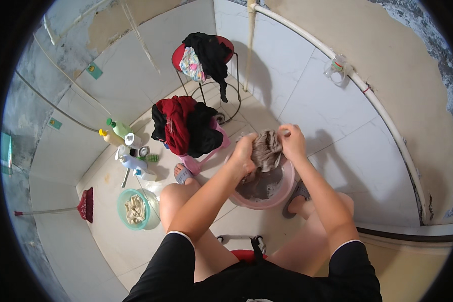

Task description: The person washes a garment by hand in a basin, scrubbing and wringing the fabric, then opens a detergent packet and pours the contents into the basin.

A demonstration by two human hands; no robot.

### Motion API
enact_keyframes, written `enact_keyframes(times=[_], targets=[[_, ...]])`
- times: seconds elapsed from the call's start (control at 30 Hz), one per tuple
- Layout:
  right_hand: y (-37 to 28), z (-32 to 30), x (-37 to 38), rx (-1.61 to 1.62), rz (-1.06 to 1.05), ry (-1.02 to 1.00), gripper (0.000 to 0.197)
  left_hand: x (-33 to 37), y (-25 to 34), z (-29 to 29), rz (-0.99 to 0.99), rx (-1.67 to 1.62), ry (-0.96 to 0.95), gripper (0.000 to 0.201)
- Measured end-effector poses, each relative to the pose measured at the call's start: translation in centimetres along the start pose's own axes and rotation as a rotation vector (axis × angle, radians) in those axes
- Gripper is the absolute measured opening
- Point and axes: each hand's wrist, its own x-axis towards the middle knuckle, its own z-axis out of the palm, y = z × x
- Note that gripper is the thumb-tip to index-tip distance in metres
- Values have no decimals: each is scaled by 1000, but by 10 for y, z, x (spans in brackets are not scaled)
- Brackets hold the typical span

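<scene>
A bunched, wet-looking grey-brown cloth (267,150) is held up between my two hands over a pink basin (290,189). My left hand (243,155) is closed round its left side. On the right side, my right hand (292,143) pinches the cloth's edge with bent fingers. Cloudy water with some suds lies in the basin, and the cloth's lower end hangs just above or at the water; I cannot tell which. What kind of garment it is does not show.
A pink stool (206,160) bears red and black clothes (177,123); behind it a red round stool (178,56) holds more. Left are several bottles (121,128), a green brush (152,158), a teal basin (121,211) with pale cloth and a red broom (85,205). White tiled walls stand around.
</scene>
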Motion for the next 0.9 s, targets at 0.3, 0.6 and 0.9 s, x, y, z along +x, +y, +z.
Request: enact_keyframes(times=[0.3,0.6,0.9], targets=[[-47,-26,-19,777,227,-506,56,-4,23,-13,54,-26,-104,21],[-37,-62,11,928,504,-579,22,8,20,-41,79,458,-156,35],[-55,-26,-16,827,234,-185,6,10,-2,-27,-170,22,-305,43]])
